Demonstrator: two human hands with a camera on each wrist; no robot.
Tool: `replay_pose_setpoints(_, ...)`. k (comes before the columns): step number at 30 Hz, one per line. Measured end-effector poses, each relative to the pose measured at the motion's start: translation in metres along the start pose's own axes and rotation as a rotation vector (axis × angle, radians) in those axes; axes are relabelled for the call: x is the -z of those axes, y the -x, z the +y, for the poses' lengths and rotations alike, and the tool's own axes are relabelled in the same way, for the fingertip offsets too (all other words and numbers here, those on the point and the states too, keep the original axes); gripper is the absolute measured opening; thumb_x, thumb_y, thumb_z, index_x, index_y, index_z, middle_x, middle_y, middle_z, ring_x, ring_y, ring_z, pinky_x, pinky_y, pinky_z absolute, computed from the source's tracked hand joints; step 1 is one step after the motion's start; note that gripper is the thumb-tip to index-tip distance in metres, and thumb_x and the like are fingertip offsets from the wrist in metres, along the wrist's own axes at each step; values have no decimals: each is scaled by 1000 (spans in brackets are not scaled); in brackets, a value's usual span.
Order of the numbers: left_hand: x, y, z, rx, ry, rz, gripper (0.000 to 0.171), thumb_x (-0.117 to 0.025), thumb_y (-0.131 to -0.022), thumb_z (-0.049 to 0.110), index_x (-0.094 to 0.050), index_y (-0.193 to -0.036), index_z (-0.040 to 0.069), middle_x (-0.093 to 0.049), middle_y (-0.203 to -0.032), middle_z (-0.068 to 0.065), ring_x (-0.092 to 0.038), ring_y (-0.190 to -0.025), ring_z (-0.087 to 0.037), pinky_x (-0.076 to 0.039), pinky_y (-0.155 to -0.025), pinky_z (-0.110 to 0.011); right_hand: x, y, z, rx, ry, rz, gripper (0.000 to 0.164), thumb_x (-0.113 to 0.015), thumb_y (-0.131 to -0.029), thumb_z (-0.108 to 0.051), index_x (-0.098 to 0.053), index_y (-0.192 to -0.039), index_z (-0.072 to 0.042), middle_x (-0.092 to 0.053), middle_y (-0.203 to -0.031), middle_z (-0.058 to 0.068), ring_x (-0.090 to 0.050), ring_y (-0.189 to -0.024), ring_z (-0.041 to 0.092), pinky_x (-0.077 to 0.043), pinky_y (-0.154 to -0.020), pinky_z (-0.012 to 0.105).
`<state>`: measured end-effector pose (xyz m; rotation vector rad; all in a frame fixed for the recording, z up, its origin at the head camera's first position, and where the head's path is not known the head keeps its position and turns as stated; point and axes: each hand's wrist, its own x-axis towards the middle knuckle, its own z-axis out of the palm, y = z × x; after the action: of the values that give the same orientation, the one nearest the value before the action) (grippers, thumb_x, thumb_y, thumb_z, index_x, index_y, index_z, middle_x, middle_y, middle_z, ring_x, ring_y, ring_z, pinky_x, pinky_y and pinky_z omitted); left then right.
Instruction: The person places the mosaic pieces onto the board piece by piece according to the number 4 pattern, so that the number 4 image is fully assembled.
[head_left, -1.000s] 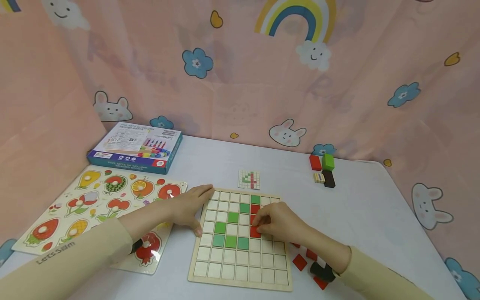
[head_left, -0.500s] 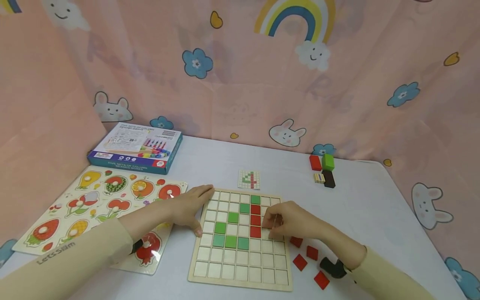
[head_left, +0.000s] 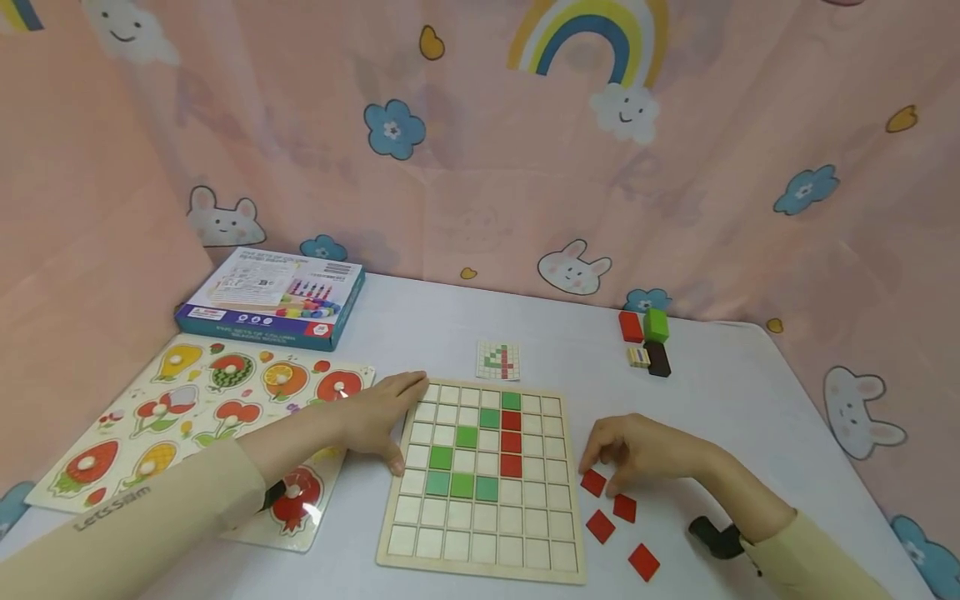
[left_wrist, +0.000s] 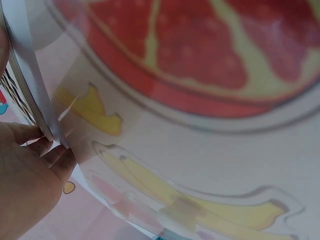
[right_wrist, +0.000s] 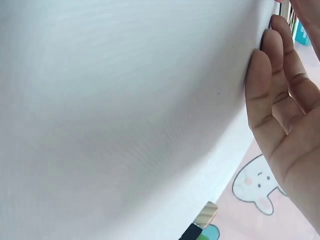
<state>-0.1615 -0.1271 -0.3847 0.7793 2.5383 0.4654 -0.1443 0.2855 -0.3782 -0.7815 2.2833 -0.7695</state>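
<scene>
A square wooden grid board (head_left: 480, 546) lies at the middle of the table, with green tiles (head_left: 461, 484) in a stepped pattern and a column of red tiles (head_left: 512, 442). My left hand (head_left: 378, 417) rests along the board's left edge, thumb and fingers spread apart. To the right of the board, my right hand (head_left: 645, 450) is low over the table, its fingertips and thumb right at a loose red tile (head_left: 593, 482). In the right wrist view its fingers (right_wrist: 259, 80) are gently bent against the white cloth. Several other red tiles (head_left: 600, 527) lie close by.
A small pattern card (head_left: 497, 361) lies behind the board. On the left are a fruit puzzle board (head_left: 247, 392), partly under the left forearm, and a boxed set (head_left: 270, 296). Red, green and dark blocks (head_left: 656, 325) stand at the back right. A printed pink curtain (head_left: 480, 167) encloses the table.
My right hand has left the red tile in the board's column and moved right and down to the loose red tiles. The left hand has stayed at the board's edge.
</scene>
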Motion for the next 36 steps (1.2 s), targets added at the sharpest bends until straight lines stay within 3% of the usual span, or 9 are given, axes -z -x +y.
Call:
replay_pose_setpoints(7, -1, -1, 0, -5, -3, 2, 121, -88, -67, 43, -17, -158, 4, -11, -167, -17, -12, -155, -39, -24, -124, -55, -5, -4, 2, 43, 23, 17, 26, -84, -76, -20, -74, -98, -31, -63, -95, -6, -55, -83, 11, -49, -66, 19)
replay_pose_setpoints(13, 0, 0, 0, -4, -8, 3, 121, -88, -67, 44, -18, -158, 4, -12, -167, -17, -13, -155, -38, -25, -124, -54, -4, -5, 0, 3, 30, 45, 24, -85, -74, -17, -66, -88, -24, -60, -85, -4, -55, -77, 9, -49, -65, 19)
replay_pose_setpoints(18, 0, 0, 1, -2, -10, 3, 121, -88, -67, 43, -18, -158, 4, -12, -167, -17, -13, -155, -38, -25, -124, -54, 0, -5, -2, -13, 15, 60, 17, -81, -80, -18, -64, -81, -20, -62, -77, -5, -55, -70, 6, -50, -62, 20)
replay_pose_setpoints(23, 1, 1, 2, 3, -13, 1, 121, -88, -68, 44, -18, -158, 5, -12, -167, -16, -13, -155, -38, -25, -124, -54, 4, -8, -9, 13, -35, 76, 8, -75, -85, -16, -68, -87, -17, -68, -80, -4, -59, -73, 6, -54, -67, 21)
replay_pose_setpoints(29, 0, 1, 2, 2, -15, 0, 121, -87, -67, 45, -18, -158, 5, -12, -167, -16, -13, -155, -38, -25, -124, -55, -3, -21, -27, 51, -84, 123, 7, -73, -88, -19, -70, -95, -20, -71, -88, -3, -62, -78, 7, -56, -74, 21)
replay_pose_setpoints(36, 1, 0, 2, 7, -17, -4, 121, -87, -68, 44, -17, -158, 5, -12, -167, -16, -13, -155, -38, -25, -124, -54, -22, -40, -54, 68, -147, 75, 10, -72, -89, -15, -72, -99, -16, -73, -92, 0, -63, -80, 6, -57, -75, 19)
